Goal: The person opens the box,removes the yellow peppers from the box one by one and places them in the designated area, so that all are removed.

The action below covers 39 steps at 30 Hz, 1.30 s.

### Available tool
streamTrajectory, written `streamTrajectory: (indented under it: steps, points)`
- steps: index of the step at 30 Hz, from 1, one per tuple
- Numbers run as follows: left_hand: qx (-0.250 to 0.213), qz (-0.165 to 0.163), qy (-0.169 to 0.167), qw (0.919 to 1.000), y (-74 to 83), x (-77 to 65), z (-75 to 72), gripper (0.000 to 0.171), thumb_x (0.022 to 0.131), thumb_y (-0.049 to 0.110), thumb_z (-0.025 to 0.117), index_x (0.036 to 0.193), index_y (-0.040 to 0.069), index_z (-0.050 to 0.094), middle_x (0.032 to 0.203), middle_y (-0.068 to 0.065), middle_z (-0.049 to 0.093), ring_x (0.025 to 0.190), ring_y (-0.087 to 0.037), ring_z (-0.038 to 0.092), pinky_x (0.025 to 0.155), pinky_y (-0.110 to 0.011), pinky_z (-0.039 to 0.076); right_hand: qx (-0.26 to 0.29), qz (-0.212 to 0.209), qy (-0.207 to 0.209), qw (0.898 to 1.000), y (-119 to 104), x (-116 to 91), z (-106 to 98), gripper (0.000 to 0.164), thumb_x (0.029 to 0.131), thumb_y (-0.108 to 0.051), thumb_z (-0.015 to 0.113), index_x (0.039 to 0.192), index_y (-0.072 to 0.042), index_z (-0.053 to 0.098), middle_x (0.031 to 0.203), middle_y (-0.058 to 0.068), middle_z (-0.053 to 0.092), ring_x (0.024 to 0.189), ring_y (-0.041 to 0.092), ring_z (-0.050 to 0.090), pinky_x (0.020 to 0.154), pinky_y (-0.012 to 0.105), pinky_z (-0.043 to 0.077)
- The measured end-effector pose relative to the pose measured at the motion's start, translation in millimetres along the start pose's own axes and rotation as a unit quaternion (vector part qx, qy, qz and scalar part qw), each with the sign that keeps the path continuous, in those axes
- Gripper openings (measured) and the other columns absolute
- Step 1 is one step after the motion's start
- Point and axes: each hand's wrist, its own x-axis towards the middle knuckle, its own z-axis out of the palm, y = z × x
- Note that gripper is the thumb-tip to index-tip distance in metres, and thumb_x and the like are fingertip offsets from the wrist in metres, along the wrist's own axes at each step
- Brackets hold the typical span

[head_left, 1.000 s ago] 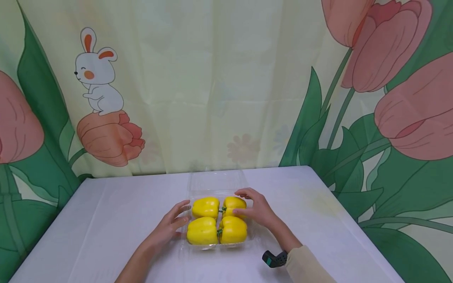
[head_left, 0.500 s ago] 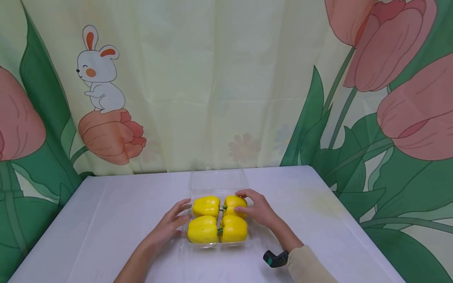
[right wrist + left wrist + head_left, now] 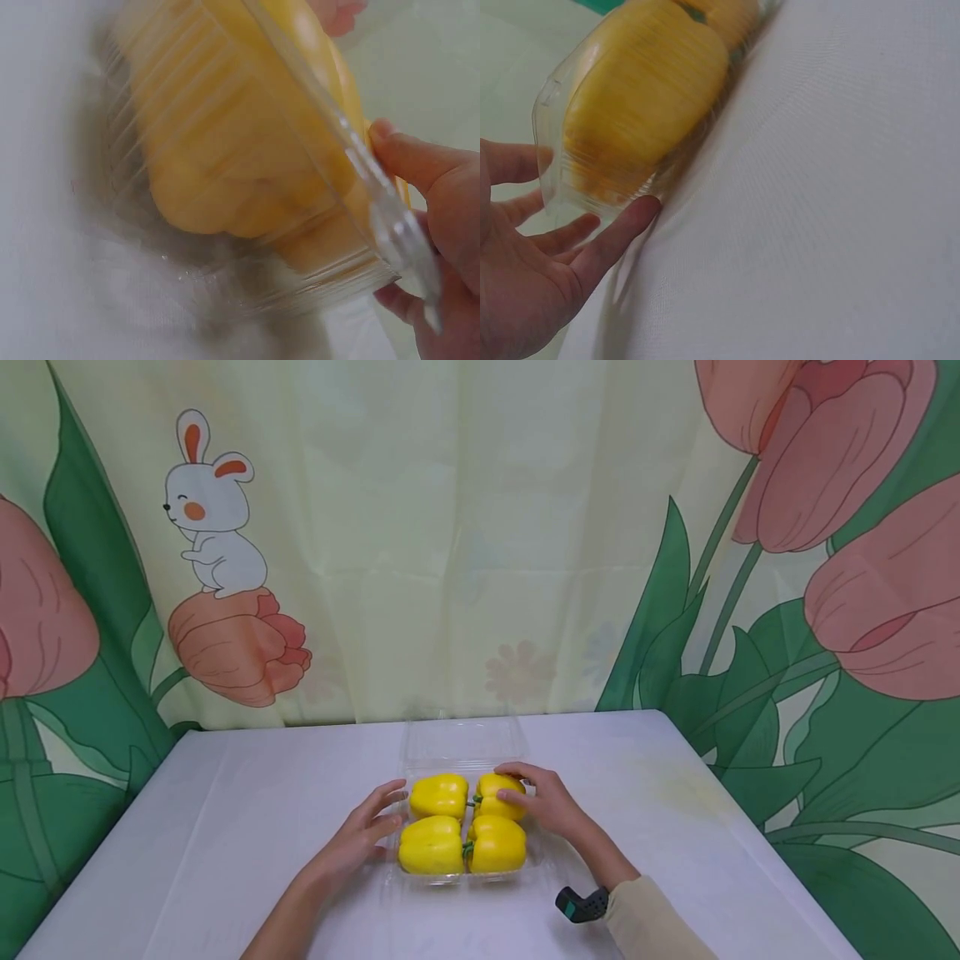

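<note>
Two rows of yellow bell peppers fill a clear plastic clamshell box [image 3: 491,877], with stems turned to the middle. These are the back-left pepper [image 3: 437,795], front-left pepper [image 3: 431,847], front-right pepper [image 3: 497,845] and back-right pepper [image 3: 491,787]. My right hand [image 3: 553,800] holds the back-right pepper between thumb and fingers; in the right wrist view the thumb [image 3: 405,154] lies on it, while lower fingers sit outside the box wall. At the box's left side, my left hand [image 3: 358,837] rests its spread, relaxed fingers, with the thumb [image 3: 634,225] by a bottom corner.
The box's transparent lid [image 3: 465,742] lies folded back toward the table's far edge. A white cloth covers the table [image 3: 262,802]. Behind it hangs a printed curtain [image 3: 375,543] with a rabbit and tulips. A black device [image 3: 582,906] sits at my right wrist.
My right thumb and fingers have shifted slightly on the back-right pepper. The left hand stays at the box's side. The whole view has drifted a little; the peppers keep their places.
</note>
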Motion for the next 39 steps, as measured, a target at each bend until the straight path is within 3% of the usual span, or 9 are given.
streamTrajectory:
  steps: [9,22,30,39]
  points:
    - [-0.006,0.010,-0.018,0.9998,-1.9,0.3,-0.7,0.057,0.099,0.024,0.053,0.151,0.024,0.029,0.158,-0.017,0.026,0.138,-0.044,0.035,0.085,-0.049,0.057,0.033,0.001,0.045,0.998,3.7,-0.6,6.3,0.034,0.085,-0.029,0.073,0.117,-0.021,0.067,0.118,-0.003,0.068,0.113,0.020,0.059,0.103,0.046,0.047]
    - [-0.002,0.010,-0.016,0.9998,-4.2,1.5,-0.3,0.058,0.098,0.024,0.053,0.151,0.024,0.029,0.158,-0.016,0.026,0.139,-0.044,0.035,0.085,-0.050,0.056,0.025,-0.009,0.093,0.995,6.3,-3.2,9.5,0.031,0.082,-0.029,0.076,0.112,-0.022,0.070,0.110,-0.005,0.069,0.100,0.013,0.057,0.095,0.038,0.052]
    - [0.000,0.004,-0.008,1.0000,-3.7,1.9,-0.2,0.057,0.098,0.025,0.053,0.150,0.026,0.030,0.157,-0.015,0.028,0.137,-0.043,0.038,0.085,-0.050,0.056,0.025,-0.010,0.106,0.994,2.2,-2.2,4.1,0.030,0.082,-0.030,0.077,0.110,-0.024,0.071,0.108,-0.005,0.070,0.099,0.014,0.057,0.096,0.041,0.051]
    - [0.003,0.002,-0.003,1.0000,-2.5,1.2,-1.4,0.057,0.098,0.024,0.053,0.150,0.025,0.030,0.157,-0.015,0.029,0.137,-0.043,0.038,0.086,-0.050,0.056,0.047,-0.021,0.130,0.990,-5.6,-1.9,-4.9,0.031,0.082,-0.029,0.077,0.111,-0.021,0.070,0.112,-0.001,0.069,0.106,0.020,0.059,0.104,0.053,0.045]
